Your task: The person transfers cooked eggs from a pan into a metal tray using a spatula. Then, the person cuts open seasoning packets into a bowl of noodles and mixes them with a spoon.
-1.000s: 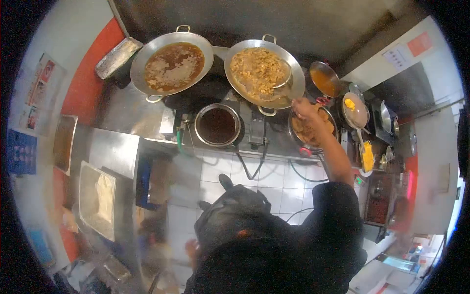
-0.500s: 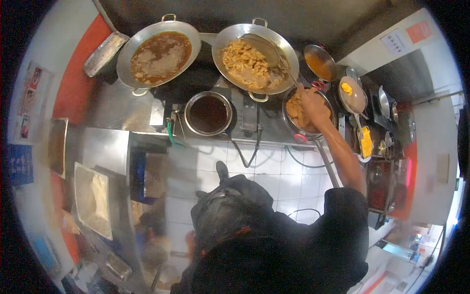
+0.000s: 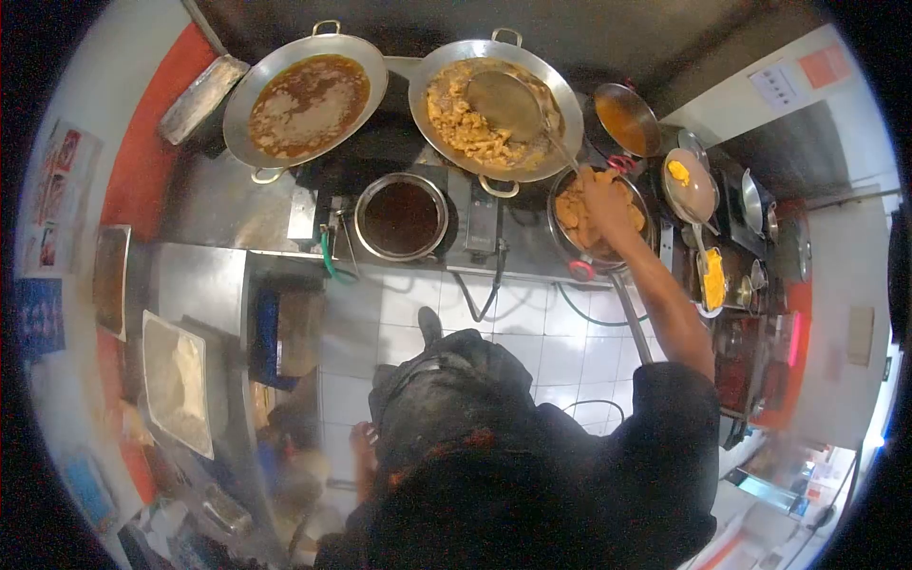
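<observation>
My right hand [image 3: 605,198] is closed around the handle of a round skimmer [image 3: 505,104]. The skimmer's flat head lies over the food in a large wok [image 3: 425,142], which holds light brown pieces in oil. Below my right hand is a pan with red-covered handles [image 3: 581,271], filled with browned pieces [image 3: 573,214]; hand and forearm hide part of it. Low at my side, my left hand [image 3: 364,445] shows only partly beside the dark clothing. It is small and dim, so its fingers cannot be made out clearly.
Another large wok [image 3: 237,133] of foamy brown liquid stands at left. A round pot [image 3: 359,223] of dark liquid sits in front. Pans with orange liquid [image 3: 627,123] and yellow food [image 3: 677,172] are at right. A metal tray [image 3: 211,399] holds pale powder. White tiles [image 3: 513,332] cover the floor.
The skimmer's head has turned so its round face now shows over the wok's food. My right hand has stayed near the same spot. My left hand shows more clearly at the side.
</observation>
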Demonstrator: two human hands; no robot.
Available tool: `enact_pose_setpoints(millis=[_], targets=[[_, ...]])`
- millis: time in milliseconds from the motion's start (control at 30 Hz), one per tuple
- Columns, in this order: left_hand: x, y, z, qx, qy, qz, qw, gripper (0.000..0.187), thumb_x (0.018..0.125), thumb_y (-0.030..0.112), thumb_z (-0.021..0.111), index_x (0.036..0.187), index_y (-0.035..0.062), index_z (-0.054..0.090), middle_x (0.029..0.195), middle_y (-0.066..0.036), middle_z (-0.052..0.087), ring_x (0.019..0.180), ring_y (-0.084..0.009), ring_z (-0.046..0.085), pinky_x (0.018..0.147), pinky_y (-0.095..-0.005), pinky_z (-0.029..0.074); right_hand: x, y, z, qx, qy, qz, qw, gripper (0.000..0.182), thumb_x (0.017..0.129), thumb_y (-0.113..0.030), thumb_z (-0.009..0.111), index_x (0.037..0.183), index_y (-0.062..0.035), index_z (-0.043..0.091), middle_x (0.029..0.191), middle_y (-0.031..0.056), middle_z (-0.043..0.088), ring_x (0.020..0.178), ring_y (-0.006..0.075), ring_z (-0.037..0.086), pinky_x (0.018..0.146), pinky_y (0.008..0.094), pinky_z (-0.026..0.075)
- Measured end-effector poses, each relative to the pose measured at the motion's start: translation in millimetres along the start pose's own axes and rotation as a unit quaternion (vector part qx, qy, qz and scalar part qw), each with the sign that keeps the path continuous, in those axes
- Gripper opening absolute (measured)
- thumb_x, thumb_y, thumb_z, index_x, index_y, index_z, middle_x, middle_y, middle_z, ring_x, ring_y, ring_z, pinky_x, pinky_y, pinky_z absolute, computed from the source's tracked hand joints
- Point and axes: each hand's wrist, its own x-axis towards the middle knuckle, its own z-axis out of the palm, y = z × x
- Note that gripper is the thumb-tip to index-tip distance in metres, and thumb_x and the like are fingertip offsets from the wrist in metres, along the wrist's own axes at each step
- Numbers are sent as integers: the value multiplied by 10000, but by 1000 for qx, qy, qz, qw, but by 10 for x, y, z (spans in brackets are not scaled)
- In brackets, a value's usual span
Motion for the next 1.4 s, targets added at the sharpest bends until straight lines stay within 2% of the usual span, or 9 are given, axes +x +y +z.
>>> enact_pose_setpoints(millis=[300, 367, 467, 700, 867, 1100, 1200, 1267, 1400], targets=[[-61, -406, -253, -140, 20, -67, 988, 312, 902, 292, 516, 1146, 98, 517, 1066, -99, 586, 926, -255, 602, 673, -390, 491, 538, 742, 56, -12, 49, 68, 996, 495, 856, -38, 465, 1344, 2, 397, 791, 203, 660, 710, 346, 667, 622, 439, 546], [-99, -739, -307, 135, 43, 155, 978, 301, 898, 268, 513, 1142, 91, 520, 1073, -109, 593, 933, -262, 601, 712, -402, 485, 701, 829, 153, 14, 14, 82, 996, 529, 843, -36, 481, 1360, 0, 373, 790, 223, 651, 741, 377, 660, 685, 432, 549], [-147, -898, -383, 517, 68, 438, 733, 287, 892, 231, 508, 1135, 80, 525, 1083, -123, 604, 943, -272, 601, 771, -419, 477, 1038, 1037, 1009, 11, 81, 30, 996, 405, 841, -110, 537, 1218, 27, 481, 850, 291, 619, 875, 396, 631, 726, 481, 493], [-332, -902, -229, 400, 10, 276, 874, 288, 888, 221, 502, 1135, 75, 530, 1098, -127, 601, 941, -274, 601, 782, -418, 473, 1365, 572, 1209, 304, -52, 23, 951, 317, 815, -179, 576, 976, 92, 546, 792, 242, 628, 839, 424, 599, 769, 486, 463], [-343, -796, -201, 375, 1, 246, 894, 289, 886, 214, 498, 1134, 71, 534, 1108, -130, 599, 939, -275, 600, 791, -417, 470, 1290, 326, 937, 590, -317, 125, 732, 179, 885, -188, 570, 850, -12, 583, 607, 15, 532, 437, 115, 463, 393, 282, 390], [-413, -42, -146, 398, 4, 272, 876, 291, 882, 204, 491, 1134, 65, 539, 1122, -133, 596, 937, -276, 600, 802, -416, 467, 1110, 94, 828, 763, -211, 208, 575, 216, 895, -157, 566, 1072, -37, 595, 587, -11, 504, 382, 75, 355, 333, 242, 273], [-569, 326, -4, 181, 21, 124, 975, 296, 883, 211, 484, 1133, 65, 547, 1111, -122, 601, 932, -271, 600, 794, -406, 468, 1125, 357, 1211, 668, -184, 211, 689, 376, 873, -215, 602, 1211, -58, 557, 660, 64, 586, 495, 153, 531, 426, 293, 415], [-480, 95, -121, 157, 16, 107, 982, 292, 889, 234, 484, 1128, 80, 553, 1097, -110, 605, 926, -261, 602, 782, -389, 470, 1110, 647, 1612, 363, 85, -27, 927, 486, 848, -234, 614, 1303, -103, 502, 749, 173, 640, 743, 284, 651, 637, 400, 511], [-132, -542, -370, 404, -27, 272, 873, 286, 902, 279, 484, 1117, 110, 567, 1068, -87, 614, 915, -241, 604, 757, -355, 473, 692, 532, 799, 174, -31, 93, 980, 460, 864, -201, 582, 1296, -90, 469, 977, 294, 625, 857, 426, 628, 699, 466, 505]])
